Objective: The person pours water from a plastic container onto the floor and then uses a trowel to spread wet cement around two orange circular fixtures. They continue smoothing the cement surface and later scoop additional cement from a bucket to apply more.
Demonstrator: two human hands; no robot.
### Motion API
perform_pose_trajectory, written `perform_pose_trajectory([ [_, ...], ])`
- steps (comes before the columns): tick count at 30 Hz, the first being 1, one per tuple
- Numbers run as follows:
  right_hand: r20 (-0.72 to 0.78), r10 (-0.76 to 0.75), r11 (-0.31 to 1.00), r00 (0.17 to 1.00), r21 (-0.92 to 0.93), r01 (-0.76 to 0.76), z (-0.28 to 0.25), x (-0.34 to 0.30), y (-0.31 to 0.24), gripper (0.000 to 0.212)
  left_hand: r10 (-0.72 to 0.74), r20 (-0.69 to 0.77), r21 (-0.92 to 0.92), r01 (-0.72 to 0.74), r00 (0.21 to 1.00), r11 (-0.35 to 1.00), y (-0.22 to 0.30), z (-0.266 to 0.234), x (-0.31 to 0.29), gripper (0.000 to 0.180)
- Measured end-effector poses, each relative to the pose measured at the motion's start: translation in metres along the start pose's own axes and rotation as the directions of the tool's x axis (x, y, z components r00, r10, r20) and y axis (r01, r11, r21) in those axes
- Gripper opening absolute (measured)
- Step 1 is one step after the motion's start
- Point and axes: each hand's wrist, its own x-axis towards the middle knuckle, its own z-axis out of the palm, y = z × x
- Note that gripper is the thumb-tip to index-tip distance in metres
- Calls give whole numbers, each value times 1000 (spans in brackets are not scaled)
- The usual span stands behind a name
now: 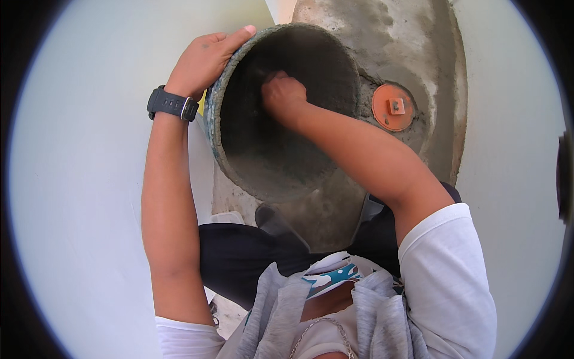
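Note:
A round bucket (326, 72) with a mortar-crusted rim is tilted so that its dark mouth faces me. My left hand (209, 63) grips its upper left rim, the thumb lying along the edge and the other fingers hidden behind the outside wall. Deep inside the bucket is my right hand (284, 96), curled closed near the inner left wall. The area around those fingers is dark and slightly blurred, so anything in them cannot be made out. Grey residue coats the bucket's inside.
Right of the bucket, an orange round cap (393, 107) with a square knob sits in wet grey mortar. Rough cement floor (382, 30) stretches behind it. Pale walls (89, 179) stand close on both sides. My dark-trousered knees (239, 257) are bent below the bucket.

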Motion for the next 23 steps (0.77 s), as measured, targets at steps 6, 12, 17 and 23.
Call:
perform_pose_trajectory([
  [6,254,31,970,967,227,-91,6,-4,-2,27,-22,-9,13,22,1000,1000,-5,1,2,67],
  [12,320,-148,973,936,219,78,11,-29,-4,24,112,-19,49,-111,994,993,-12,0,-1,67],
  [17,785,-109,970,610,218,-107,-3,16,-12,32,89,-54,28,-88,995,996,-5,8,-1,67],
  [23,818,-239,930,523,349,-120,-53,45,25,65,75,-70,50,-72,995,996,-8,9,4,68],
])
